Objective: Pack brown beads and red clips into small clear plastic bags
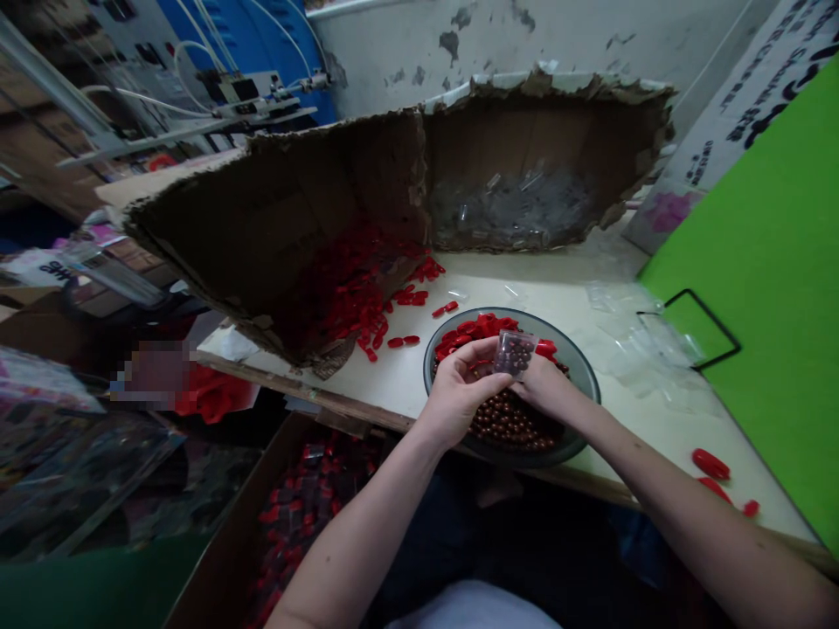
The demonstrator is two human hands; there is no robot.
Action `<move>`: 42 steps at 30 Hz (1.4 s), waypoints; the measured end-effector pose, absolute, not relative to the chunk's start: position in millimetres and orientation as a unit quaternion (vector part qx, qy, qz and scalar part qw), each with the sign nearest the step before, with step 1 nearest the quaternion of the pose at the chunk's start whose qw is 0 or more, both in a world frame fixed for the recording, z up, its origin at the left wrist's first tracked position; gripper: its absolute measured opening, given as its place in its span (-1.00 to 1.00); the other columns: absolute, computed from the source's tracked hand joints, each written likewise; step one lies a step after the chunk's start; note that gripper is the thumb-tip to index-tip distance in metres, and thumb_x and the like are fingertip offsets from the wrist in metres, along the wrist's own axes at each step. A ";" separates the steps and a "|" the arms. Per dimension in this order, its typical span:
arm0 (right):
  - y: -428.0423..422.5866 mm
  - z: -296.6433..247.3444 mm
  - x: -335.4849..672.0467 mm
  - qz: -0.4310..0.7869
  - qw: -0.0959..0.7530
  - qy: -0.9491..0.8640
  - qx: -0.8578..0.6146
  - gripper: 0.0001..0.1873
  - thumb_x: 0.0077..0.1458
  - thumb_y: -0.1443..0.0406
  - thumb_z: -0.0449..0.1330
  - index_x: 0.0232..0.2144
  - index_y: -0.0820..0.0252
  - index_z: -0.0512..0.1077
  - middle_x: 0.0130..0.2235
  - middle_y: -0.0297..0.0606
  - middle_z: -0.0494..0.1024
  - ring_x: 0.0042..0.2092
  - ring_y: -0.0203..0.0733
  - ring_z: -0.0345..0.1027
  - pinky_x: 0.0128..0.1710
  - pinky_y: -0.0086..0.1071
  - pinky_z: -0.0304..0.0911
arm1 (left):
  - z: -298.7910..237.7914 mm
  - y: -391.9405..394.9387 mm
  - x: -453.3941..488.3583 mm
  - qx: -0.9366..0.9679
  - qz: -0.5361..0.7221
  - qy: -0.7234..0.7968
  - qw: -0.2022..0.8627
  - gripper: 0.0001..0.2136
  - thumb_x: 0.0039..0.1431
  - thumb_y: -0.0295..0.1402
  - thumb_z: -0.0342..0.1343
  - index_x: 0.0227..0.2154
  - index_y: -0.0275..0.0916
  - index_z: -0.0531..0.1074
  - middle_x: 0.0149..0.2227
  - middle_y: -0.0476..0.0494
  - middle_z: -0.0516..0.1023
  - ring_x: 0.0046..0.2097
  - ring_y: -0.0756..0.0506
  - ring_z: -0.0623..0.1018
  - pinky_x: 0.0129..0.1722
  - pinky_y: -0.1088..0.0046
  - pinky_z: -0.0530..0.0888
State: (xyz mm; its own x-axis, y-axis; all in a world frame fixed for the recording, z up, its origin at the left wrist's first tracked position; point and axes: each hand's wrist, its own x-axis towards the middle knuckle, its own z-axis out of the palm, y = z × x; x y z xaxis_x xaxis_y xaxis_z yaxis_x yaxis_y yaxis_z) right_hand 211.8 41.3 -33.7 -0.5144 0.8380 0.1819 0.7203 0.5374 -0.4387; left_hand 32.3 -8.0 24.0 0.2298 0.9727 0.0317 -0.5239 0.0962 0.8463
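A small clear plastic case (515,352) filled with dark brown beads is pinched between my left hand (462,390) and my right hand (547,387). Both hands hover over a round grey bowl (582,371) at the table's front edge. The bowl holds dark brown beads (508,419) in its near half and red caps (473,330) in its far half. My fingers are closed round the case from either side.
A torn cardboard box (275,218) lies open behind the bowl, spilling red caps (367,301); its right part holds clear cases (517,210). Loose clear cases (629,336) and a black wire frame (704,328) lie right. A green board (766,288) borders the table. A floor box (301,507) holds filled cases.
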 end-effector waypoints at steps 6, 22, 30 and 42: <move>35.9 -13.8 222.3 0.156 0.251 -0.831 -0.470 -0.80 0.15 0.26 0.13 -0.21 0.16 0.50 -0.24 -0.15 0.58 -0.19 -0.05 0.47 -0.13 -0.21 0.34 | 25.2 -8.1 30.3 0.367 0.545 0.284 0.698 -0.59 -0.15 -0.47 0.36 -0.14 -0.25 0.53 -0.17 -0.12 0.61 -0.17 -0.05 0.55 0.00 0.34 0.41; 8.5 61.5 227.1 0.519 0.510 -0.517 -0.451 -0.70 0.04 0.04 0.27 -0.29 0.10 0.45 -0.49 -0.41 0.48 -0.56 -0.38 0.31 -0.60 -0.53 0.24 | 33.3 -18.4 40.4 0.318 0.513 0.288 0.744 -0.63 -0.14 -0.42 0.33 -0.20 -0.33 0.46 -0.25 -0.14 0.55 -0.31 -0.06 0.59 -0.29 0.42 0.53; 4.2 58.4 214.9 0.349 0.446 -0.678 -0.469 -0.74 0.06 0.16 0.28 -0.17 0.03 0.58 -0.21 -0.27 0.54 -0.22 -0.24 0.43 -0.21 -0.38 0.36 | 19.5 -19.3 47.5 0.349 0.504 0.297 0.732 -0.73 0.01 -0.31 0.26 -0.22 -0.29 0.43 -0.28 -0.08 0.50 -0.34 0.02 0.51 -0.44 0.57 0.48; -7.6 28.4 205.9 0.302 0.453 -0.671 -0.503 -0.53 0.25 0.23 0.09 0.20 0.00 0.25 0.09 -0.24 0.50 0.08 -0.11 0.41 0.14 -0.14 0.28 | 12.2 -16.1 56.0 0.422 0.476 0.358 0.683 -0.75 0.15 -0.22 0.11 -0.22 -0.24 0.25 -0.32 -0.03 0.43 -0.42 0.05 0.48 -0.52 0.59 0.38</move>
State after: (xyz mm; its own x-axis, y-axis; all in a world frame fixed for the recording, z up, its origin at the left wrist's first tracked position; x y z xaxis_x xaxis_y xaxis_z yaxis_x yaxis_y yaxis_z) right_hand 205.9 -7.6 28.4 -0.0830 0.9490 0.3042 0.4006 0.3112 -0.8618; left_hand 56.0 -16.1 12.2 0.2906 0.9528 -0.0876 -0.3483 0.1906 0.9178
